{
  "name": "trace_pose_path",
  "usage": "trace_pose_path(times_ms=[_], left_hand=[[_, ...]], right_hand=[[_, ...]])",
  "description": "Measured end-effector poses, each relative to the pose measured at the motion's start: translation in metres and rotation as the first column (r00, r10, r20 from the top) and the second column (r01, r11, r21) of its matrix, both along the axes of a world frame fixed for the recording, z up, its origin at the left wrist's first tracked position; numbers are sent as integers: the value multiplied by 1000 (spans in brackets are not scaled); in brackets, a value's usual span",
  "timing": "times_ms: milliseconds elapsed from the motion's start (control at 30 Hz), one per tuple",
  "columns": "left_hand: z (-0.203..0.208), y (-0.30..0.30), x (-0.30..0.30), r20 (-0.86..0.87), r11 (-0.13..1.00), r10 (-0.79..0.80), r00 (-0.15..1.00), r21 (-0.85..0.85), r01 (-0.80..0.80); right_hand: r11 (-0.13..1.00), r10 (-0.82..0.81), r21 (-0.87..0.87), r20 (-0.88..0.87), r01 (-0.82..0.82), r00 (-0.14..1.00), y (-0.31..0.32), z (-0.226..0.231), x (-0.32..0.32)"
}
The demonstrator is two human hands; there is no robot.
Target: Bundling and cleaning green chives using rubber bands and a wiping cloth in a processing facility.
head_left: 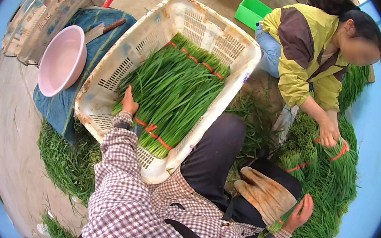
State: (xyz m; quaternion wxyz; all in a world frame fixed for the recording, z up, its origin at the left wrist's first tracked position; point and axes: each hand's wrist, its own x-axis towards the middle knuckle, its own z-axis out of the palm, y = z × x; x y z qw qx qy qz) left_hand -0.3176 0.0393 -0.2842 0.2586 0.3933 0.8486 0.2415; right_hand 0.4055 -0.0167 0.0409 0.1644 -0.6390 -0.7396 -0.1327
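from where i stand, the big white slotted crate (182, 21) sits tilted by the person's knees, and in it lie green leafy bundles (170, 88) side by side, cinched with red ties (152, 134) near the pale stem ends and again toward the far end. left of it, a pink basin (58, 64) rests on a blue cloth (53, 110), a wooden-handled knife (113, 25) lying just beyond; a bright green tub (252, 12) stands past the crate's far corner. the person's left hand (129, 101) reaches inside the crate, fingers uncurled and laid against the left edge of the bundles, resting there rather than closing round them. the right hand (301, 212) is out by the loose green heap (316, 227), fingers partly bent with a gap to the thumb; i can't make out whether its palm touches any leaves. opposite, a co-worker (297, 46) has both hands on a red-tied bunch (337, 155) over that same heap.
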Motion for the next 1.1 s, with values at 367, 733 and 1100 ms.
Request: trace_pose_path(times_ms=[367,733,1100], left_hand=[[15,-17,12,-126,944,92,988,-306,-127],[-12,-7,-20,-153,800,-201,968,-596,72],[7,19,31,19,860,-223,975,-467,205]], right_hand=[[999,-33,20,28,33,999,-3,-1,8],[997,-6,-78,-16,4,1000,15,1,-23],[990,-46,-137,-17,43,999,25,11,-49]])
